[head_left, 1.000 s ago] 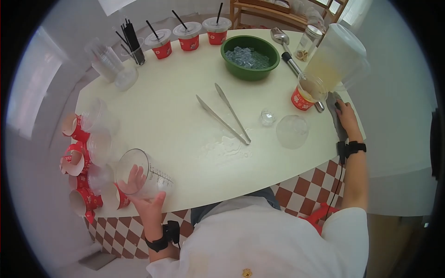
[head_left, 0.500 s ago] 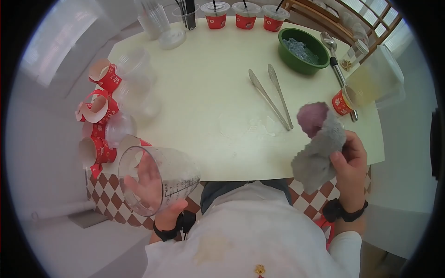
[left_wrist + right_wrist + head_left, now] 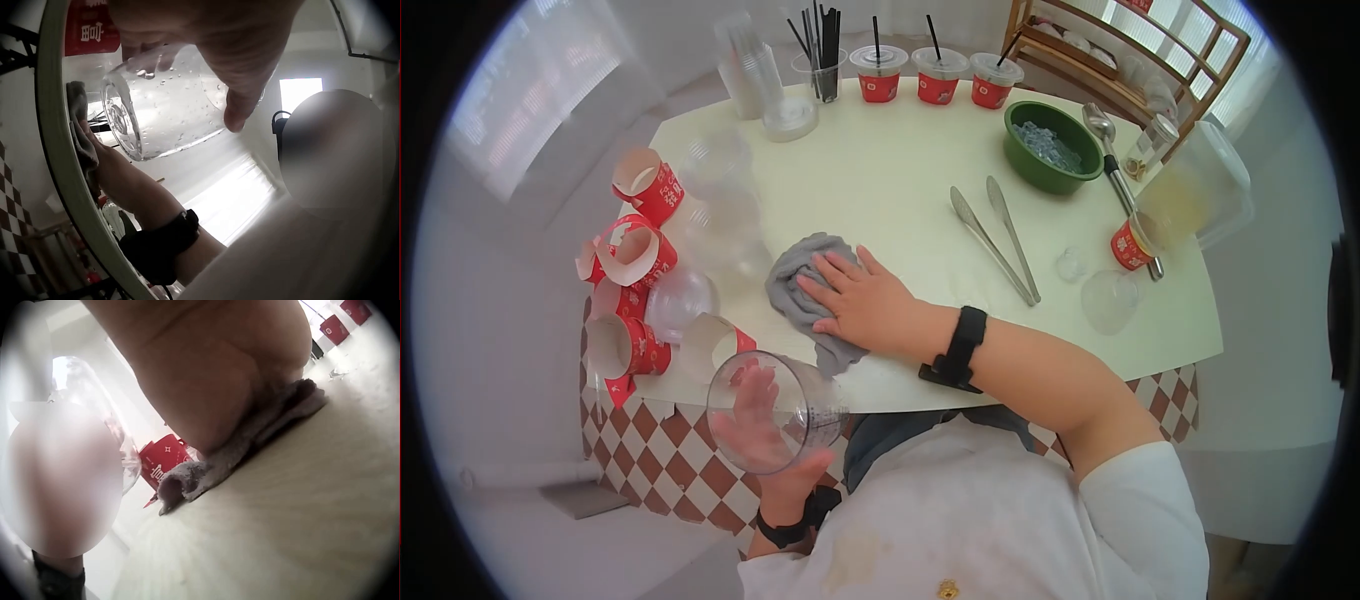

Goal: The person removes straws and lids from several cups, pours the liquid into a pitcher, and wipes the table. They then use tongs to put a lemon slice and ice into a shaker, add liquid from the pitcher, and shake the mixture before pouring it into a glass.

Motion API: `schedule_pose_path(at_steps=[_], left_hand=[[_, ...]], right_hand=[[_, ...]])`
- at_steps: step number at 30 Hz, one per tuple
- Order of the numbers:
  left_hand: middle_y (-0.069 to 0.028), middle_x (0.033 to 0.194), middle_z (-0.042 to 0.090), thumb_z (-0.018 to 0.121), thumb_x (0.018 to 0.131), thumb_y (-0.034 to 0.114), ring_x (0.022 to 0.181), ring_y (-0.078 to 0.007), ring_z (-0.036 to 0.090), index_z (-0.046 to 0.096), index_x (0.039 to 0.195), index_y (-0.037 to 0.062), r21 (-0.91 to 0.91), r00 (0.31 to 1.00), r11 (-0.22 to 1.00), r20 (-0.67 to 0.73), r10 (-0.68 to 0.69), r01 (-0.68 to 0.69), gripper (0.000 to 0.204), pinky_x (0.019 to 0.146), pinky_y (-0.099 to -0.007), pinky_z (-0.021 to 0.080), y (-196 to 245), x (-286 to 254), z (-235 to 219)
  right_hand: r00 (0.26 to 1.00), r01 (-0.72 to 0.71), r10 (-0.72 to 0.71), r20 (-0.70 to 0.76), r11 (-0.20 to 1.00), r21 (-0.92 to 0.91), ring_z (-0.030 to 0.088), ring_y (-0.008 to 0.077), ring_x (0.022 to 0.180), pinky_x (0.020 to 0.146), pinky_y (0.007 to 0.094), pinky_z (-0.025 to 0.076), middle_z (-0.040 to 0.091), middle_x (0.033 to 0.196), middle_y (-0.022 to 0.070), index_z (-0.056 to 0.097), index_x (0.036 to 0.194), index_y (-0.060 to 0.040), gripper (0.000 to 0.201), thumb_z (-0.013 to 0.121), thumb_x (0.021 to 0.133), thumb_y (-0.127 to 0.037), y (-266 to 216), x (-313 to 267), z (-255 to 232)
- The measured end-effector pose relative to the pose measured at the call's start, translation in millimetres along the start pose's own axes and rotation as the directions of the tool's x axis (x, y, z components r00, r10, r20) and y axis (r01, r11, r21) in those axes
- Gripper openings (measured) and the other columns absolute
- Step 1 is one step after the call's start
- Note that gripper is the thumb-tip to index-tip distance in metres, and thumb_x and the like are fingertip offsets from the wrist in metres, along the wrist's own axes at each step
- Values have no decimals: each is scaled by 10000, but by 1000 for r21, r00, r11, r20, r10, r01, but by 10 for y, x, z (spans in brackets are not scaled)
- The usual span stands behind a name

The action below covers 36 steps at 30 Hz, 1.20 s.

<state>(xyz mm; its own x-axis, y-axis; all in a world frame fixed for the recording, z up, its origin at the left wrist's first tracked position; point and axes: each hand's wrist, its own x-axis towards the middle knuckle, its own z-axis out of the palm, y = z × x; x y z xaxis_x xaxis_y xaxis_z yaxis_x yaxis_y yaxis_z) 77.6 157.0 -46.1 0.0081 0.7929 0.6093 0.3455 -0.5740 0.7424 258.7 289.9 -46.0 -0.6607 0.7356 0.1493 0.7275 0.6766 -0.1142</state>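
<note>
My left hand [image 3: 788, 482] grips a clear measuring cup [image 3: 828, 405], tipped on its side at the table's front edge, its mouth facing away from my body. In the left wrist view, water drops cling to the measuring cup's wall. My right hand [image 3: 868, 305] lies with fingers extended on a crumpled grey cloth [image 3: 792, 275], pressing it against the table [image 3: 880, 225] left of the middle. Seen from the right wrist, the cloth [image 3: 240, 440] is bunched beneath the palm. Just left of it stand clear plastic cups [image 3: 725, 225] and red paper sleeves [image 3: 645, 345].
Metal tongs [image 3: 990, 240] lie right of the cloth. Farther back are a green bowl [image 3: 1055, 175] of ice, lidded red cups [image 3: 935, 85] with straws, and a straw holder [image 3: 825, 75]. A pitcher [image 3: 1215, 190] of yellowish liquid stands at the right beside a red cup [image 3: 1132, 245].
My right hand has lifted the cloth from the table's right side, carried it across leftward and laid it down. My left hand has brought the measuring cup off the table toward the front edge.
</note>
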Motion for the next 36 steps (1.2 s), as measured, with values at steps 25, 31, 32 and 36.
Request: schedule_pose_path(at_steps=[25, 31, 32, 36], left_hand=[[-192, 1335, 314, 704, 651, 570, 1228, -347, 337, 142, 1392, 98, 189, 967, 981, 240, -87, 41, 1043, 983, -459, 324, -15, 283, 155], [-201, 1345, 313, 753, 625, 499, 1224, -372, 349, 126, 1391, 106, -110, 997, 993, -66, 45, -52, 1065, 1006, -467, 307, -164, 197, 357], [-203, 1369, 284, 759, 646, 451, 1249, -371, 323, 52, 1404, 157, -111, 998, 992, -12, 61, -62, 1077, 1031, -474, 281, -209, 197, 310], [-205, 1384, 273, 768, 665, 290, 1274, -365, 302, 3, 1398, 161, 118, 985, 991, 156, -76, 57, 1067, 1066, -477, 244, -98, 328, 255]], right_hand=[[843, -487, 498, 202, 867, -105, 123, 398, 1342, 1080, 480, 136, 111, 1467, 200, 222, 1394, -36, 765, 354, 863, -572, 1331, 779, -232], [968, -215, 221, 115, 975, -63, 170, 386, 1334, 1069, 483, 174, 181, 1445, 215, 311, 1350, -14, 731, 402, 858, -547, 407, -181, -199], [979, -171, 174, 104, 984, -39, 175, 377, 1335, 1070, 478, 176, 192, 1443, 209, 322, 1345, -18, 728, 416, 853, -545, 304, -378, -221], [989, -139, 137, 56, 990, 36, 201, 340, 1335, 1076, 451, 190, 219, 1440, 183, 341, 1341, -47, 692, 454, 847, -518, 337, -982, -320]])
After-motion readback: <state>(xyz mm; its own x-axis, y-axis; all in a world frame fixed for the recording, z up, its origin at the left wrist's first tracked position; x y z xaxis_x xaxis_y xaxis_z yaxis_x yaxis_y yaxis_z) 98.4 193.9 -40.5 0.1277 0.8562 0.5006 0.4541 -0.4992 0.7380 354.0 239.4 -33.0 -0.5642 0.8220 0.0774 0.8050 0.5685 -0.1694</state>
